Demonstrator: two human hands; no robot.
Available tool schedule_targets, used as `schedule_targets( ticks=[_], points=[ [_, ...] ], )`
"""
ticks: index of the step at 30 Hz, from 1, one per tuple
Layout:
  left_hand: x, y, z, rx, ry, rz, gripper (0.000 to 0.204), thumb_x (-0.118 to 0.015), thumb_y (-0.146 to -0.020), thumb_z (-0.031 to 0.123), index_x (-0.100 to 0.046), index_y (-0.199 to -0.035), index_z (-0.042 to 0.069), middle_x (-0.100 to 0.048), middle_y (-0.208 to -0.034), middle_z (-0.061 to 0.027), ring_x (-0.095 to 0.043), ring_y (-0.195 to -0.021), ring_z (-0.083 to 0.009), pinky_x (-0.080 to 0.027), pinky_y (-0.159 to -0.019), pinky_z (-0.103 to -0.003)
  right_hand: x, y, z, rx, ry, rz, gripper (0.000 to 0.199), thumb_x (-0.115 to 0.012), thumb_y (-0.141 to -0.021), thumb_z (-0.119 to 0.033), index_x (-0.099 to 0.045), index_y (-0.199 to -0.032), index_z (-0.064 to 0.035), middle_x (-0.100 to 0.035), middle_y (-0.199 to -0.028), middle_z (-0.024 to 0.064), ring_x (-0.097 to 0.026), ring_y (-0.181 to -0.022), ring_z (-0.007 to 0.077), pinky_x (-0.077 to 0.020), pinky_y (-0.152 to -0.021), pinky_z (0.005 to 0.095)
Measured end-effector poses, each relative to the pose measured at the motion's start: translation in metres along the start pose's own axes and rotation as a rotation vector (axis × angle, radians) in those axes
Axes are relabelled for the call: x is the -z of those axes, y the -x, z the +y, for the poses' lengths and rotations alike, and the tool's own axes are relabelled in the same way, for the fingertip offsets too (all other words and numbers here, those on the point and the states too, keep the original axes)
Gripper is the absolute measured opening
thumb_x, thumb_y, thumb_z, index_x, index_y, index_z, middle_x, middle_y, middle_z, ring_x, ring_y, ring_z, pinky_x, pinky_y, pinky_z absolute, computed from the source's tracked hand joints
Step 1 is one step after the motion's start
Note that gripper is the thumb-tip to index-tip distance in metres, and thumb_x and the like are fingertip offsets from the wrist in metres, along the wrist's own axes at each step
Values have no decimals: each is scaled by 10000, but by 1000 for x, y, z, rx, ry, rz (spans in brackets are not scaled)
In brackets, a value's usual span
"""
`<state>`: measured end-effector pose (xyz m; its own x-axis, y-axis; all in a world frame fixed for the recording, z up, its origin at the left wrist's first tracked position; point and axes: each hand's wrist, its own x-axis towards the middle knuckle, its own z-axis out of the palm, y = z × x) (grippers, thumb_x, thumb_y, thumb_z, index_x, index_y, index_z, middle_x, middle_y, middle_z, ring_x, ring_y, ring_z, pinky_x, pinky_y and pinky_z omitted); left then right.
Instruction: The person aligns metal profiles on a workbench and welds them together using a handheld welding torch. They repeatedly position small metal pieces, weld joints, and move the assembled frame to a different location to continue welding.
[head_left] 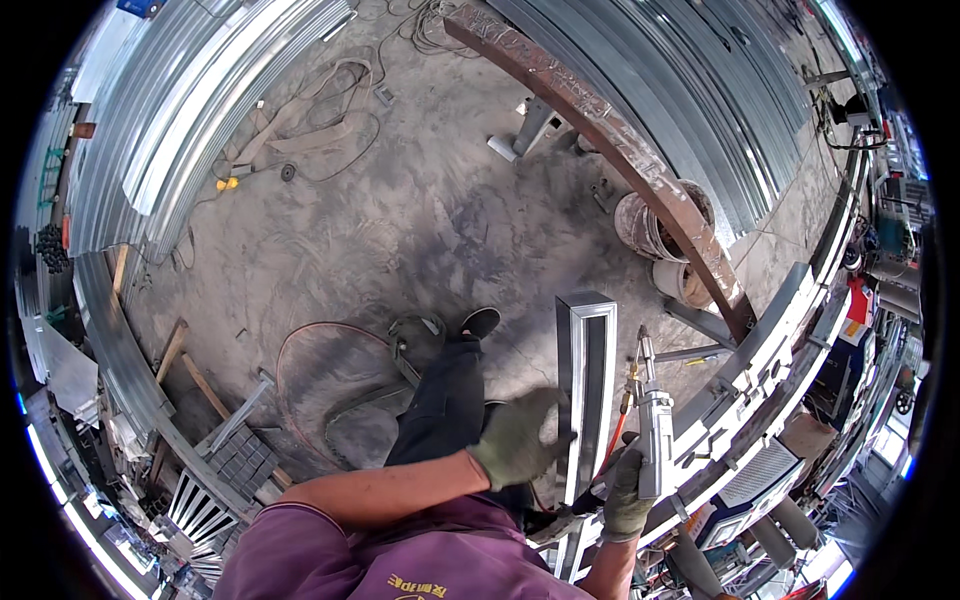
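Observation:
A narrow rectangular metal frame [587,345], grey with bright edges, stands lengthwise in front of me at right of centre. My left hand [522,437], in a greenish work glove, is by its left side. Thumb and fingers are apart and curved, and the fingertips overlap the frame's edge; no object shows in them. My right hand [625,495], gloved too, is closed on a silver metal tool [655,430] with a slim nozzle pointing away from me. The hand partly hides the tool's grip. A red hose [616,432] with brass-coloured fittings runs beside it.
A long metal rail [745,385] curves along the right. Beyond lie a rusty steel beam [600,130], dirty buckets [640,228] and stacked metal profiles [680,90]. More profiles [190,110] lie at far left. Hoses and a cable [285,360] trail over the concrete floor.

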<state>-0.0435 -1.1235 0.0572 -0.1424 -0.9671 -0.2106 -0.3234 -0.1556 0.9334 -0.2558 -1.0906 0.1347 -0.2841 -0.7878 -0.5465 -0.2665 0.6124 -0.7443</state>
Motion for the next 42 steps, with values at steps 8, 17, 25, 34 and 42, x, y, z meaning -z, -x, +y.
schedule_targets(
  ticks=[8, 17, 25, 34, 42],
  points=[
    [3, -100, -43, -49, -388, 103, 905, -884, -838, 386, -464, -1544, 10, -446, -1604, -241, -458, -1460, -444, -360, -1233, -535, 0, 0, 7, 166, 93, 32, 393, -692, -1082, -347, -656, -1276, -7, -656, -973, 44, -607, -821, 141, -518, -690, 343],
    [-10, -117, -52, -48, -317, 106, 788, -926, -779, 310, -594, -1423, -2, -662, -1371, -260, -619, -1295, -450, -490, -1131, -485, 2, 8, 7, 258, 36, 37, 206, -754, -1005, -125, -751, -1175, -9, -778, -941, 159, -776, -841, 286, -596, -731, 401],
    [-5, -118, -45, 50, -313, 77, 770, -929, -779, 319, -601, -1415, 35, -647, -1402, -217, -604, -1318, -414, -472, -1138, -491, 0, 1, 15, 490, 70, 48, 244, -771, -995, -208, -764, -1163, -31, -779, -949, 186, -785, -871, 364, -600, -724, 419],
    [-12, -116, -61, -63, -257, 94, 822, -935, -771, 309, -557, -1436, 9, -612, -1418, -225, -565, -1346, -431, -442, -1161, -508, -27, 15, 5, 317, 50, 102, 283, -765, -1000, -169, -745, -1230, -5, -784, -1027, 195, -789, -964, 331, -601, -829, 412],
    [-7, -121, -63, -108, -247, 26, 775, -935, -754, 253, -575, -1395, 8, -626, -1367, -214, -576, -1299, -413, -449, -1131, -491, -59, 22, -27, 71, -44, 132, 371, -768, -968, -72, -698, -1318, 31, -760, -1200, 183, -750, -1081, 311, -576, -965, 398]
  ],
)
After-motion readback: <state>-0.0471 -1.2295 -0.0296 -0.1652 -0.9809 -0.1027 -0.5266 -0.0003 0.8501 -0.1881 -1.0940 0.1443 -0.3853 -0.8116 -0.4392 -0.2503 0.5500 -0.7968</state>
